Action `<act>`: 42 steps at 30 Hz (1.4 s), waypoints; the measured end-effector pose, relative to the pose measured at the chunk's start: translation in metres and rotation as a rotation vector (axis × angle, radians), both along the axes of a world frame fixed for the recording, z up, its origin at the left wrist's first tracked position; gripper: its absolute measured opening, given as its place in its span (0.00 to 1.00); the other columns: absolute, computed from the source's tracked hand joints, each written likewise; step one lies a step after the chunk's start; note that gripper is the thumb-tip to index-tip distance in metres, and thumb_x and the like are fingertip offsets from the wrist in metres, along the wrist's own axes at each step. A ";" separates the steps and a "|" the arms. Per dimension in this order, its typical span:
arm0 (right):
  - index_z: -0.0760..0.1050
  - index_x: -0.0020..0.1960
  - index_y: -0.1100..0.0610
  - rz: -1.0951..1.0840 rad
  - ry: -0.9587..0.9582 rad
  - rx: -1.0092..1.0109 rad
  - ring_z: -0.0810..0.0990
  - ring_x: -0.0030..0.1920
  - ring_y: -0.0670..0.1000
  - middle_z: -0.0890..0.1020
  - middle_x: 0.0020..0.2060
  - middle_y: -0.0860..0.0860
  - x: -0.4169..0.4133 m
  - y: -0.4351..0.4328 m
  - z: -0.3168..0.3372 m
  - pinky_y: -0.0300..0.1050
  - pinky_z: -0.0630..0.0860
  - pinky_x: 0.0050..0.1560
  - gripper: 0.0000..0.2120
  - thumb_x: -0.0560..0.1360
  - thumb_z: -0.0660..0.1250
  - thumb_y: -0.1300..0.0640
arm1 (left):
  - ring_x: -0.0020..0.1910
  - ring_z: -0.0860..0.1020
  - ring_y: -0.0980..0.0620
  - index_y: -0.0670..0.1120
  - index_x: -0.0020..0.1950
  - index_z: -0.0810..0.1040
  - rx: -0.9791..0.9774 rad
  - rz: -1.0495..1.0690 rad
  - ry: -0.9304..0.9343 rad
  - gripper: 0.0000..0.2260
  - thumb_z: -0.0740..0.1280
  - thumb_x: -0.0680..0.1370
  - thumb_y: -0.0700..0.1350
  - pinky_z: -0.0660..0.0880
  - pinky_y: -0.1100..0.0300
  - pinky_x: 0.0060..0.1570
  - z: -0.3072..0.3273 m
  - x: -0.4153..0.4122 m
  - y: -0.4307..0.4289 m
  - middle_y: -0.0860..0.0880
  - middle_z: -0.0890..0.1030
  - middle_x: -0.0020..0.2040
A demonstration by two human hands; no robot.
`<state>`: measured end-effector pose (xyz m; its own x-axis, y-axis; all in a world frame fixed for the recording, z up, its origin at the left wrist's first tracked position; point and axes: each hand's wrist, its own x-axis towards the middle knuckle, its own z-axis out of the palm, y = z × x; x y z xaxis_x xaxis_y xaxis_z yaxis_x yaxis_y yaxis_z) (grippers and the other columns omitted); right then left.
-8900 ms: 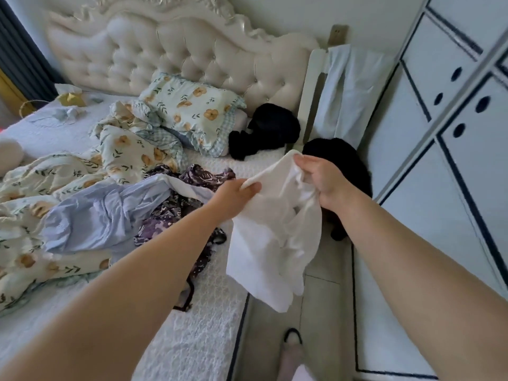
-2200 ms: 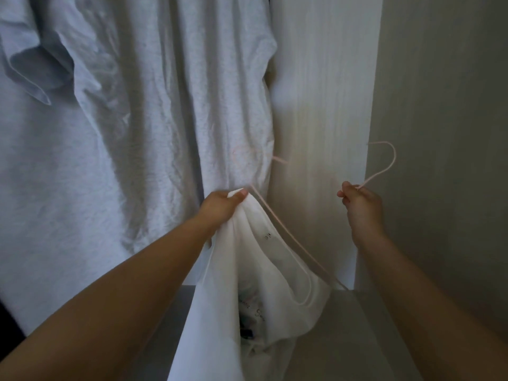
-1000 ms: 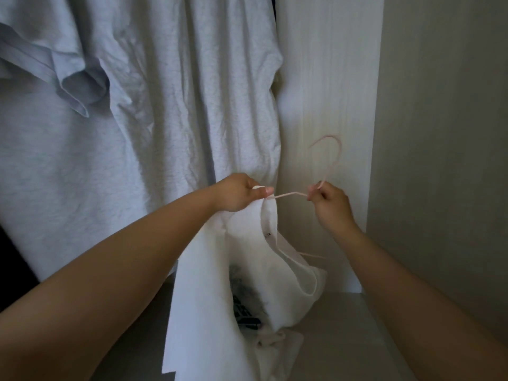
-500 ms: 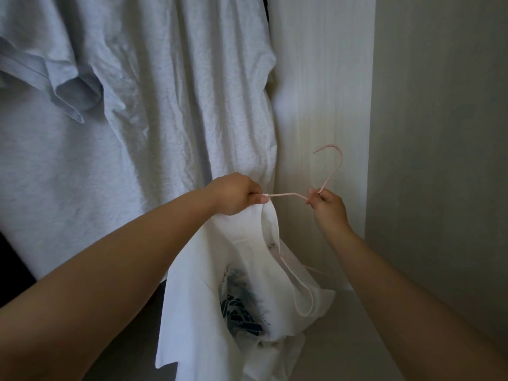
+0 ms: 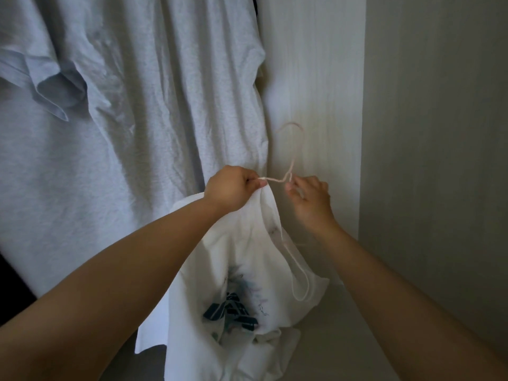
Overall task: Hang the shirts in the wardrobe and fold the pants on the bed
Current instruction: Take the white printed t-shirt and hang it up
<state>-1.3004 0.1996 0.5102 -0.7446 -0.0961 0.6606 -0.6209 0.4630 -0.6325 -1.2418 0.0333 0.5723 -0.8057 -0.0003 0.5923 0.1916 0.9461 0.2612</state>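
Location: domestic setting, interior of a wardrobe. Identification is based on the following:
- Grey garments are suspended from above at left and draped in long folds, incl. a short sleeve.
- A pale wood-grain vert. panel is met at a corner by a plain side wall at right.
- A flat base board is seen below.
- A thin pink wire hanger and a printed white shirt are seen in front of the panel.
- Lighting is dim, approx. as in an enclosed compartment.

Hanging grey shirts crowd the left, pale wardrobe panel behind — open gap rightward, side wall bounding it.
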 end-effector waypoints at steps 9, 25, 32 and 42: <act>0.69 0.39 0.49 -0.184 -0.061 -0.064 0.73 0.32 0.45 0.73 0.32 0.43 0.006 0.002 -0.073 0.39 0.64 0.31 0.14 0.70 0.68 0.40 | 0.43 0.79 0.52 0.51 0.45 0.83 0.299 0.093 0.164 0.11 0.64 0.78 0.55 0.76 0.57 0.47 -0.002 -0.003 -0.029 0.50 0.83 0.40; 0.73 0.44 0.63 0.382 -1.077 -1.040 0.76 0.38 0.53 0.80 0.34 0.56 -0.028 0.012 -0.067 0.49 0.77 0.43 0.06 0.78 0.59 0.64 | 0.41 0.79 0.46 0.45 0.42 0.82 0.466 0.014 0.226 0.13 0.65 0.78 0.53 0.76 0.52 0.45 -0.001 0.010 -0.043 0.42 0.82 0.39; 0.76 0.50 0.64 0.702 -1.038 -1.123 0.83 0.39 0.55 0.84 0.38 0.59 -0.020 0.015 -0.052 0.48 0.81 0.35 0.11 0.80 0.58 0.59 | 0.38 0.78 0.56 0.54 0.41 0.81 0.455 0.076 0.283 0.09 0.65 0.77 0.55 0.73 0.60 0.41 -0.006 0.009 -0.059 0.53 0.81 0.36; 0.77 0.51 0.59 0.701 -1.021 -0.992 0.83 0.35 0.51 0.84 0.38 0.54 -0.025 0.035 -0.047 0.43 0.80 0.35 0.10 0.80 0.58 0.57 | 0.36 0.76 0.61 0.56 0.47 0.83 0.453 0.130 0.328 0.10 0.64 0.77 0.58 0.69 0.67 0.36 -0.011 0.011 -0.072 0.59 0.79 0.34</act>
